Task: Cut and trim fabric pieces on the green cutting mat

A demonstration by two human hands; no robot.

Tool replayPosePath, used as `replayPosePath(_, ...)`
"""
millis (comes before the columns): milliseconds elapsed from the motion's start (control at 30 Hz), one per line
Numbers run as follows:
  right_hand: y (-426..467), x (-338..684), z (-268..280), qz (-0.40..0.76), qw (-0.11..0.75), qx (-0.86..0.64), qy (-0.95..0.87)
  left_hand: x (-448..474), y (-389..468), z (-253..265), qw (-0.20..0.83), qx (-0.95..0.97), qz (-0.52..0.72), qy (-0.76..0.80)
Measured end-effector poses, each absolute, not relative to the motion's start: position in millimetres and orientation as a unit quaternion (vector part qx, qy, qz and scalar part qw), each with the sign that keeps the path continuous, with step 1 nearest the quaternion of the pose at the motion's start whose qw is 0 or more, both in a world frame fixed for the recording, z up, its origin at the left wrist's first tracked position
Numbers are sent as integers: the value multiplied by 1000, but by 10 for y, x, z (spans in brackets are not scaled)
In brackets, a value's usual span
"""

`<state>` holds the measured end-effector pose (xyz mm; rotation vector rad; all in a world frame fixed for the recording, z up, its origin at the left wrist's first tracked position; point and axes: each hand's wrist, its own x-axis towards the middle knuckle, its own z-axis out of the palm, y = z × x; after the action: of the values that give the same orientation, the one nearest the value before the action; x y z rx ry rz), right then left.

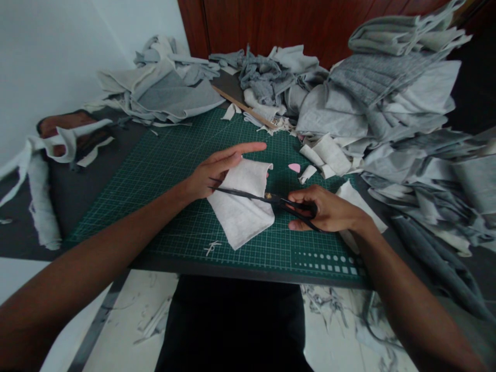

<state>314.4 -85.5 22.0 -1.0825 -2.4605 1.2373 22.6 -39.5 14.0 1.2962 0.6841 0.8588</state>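
Note:
My left hand [217,168] grips a light grey piece of fabric [244,178] by its upper left part, thumb on top and the index finger stretched out to the right. The fabric hangs down over the green cutting mat [127,170]. In my right hand [323,209] is a pair of black scissors [273,198], fingers and thumb through the handles. The blades point left across the fabric, their tips slightly apart close to my left palm. Whether they touch the cloth I cannot tell.
Grey fabric heaps [349,103] fill the right and back of the table. More cloth [166,93] lies back left, near a wooden stick [244,107]. A pink chalk piece [294,167] and rolled scraps [329,155] rest right of centre. Thin trimmings [211,248] lie near the front edge.

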Motion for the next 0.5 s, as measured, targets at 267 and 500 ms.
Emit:
replayPosePath(267, -846, 3134, 213, 432, 100, -354, -823, 212, -373, 118, 697, 564, 356, 262)
replayPosePath(500, -849, 3113, 197, 440, 110, -359, -816, 202, -347, 88, 680, 571, 373, 269)
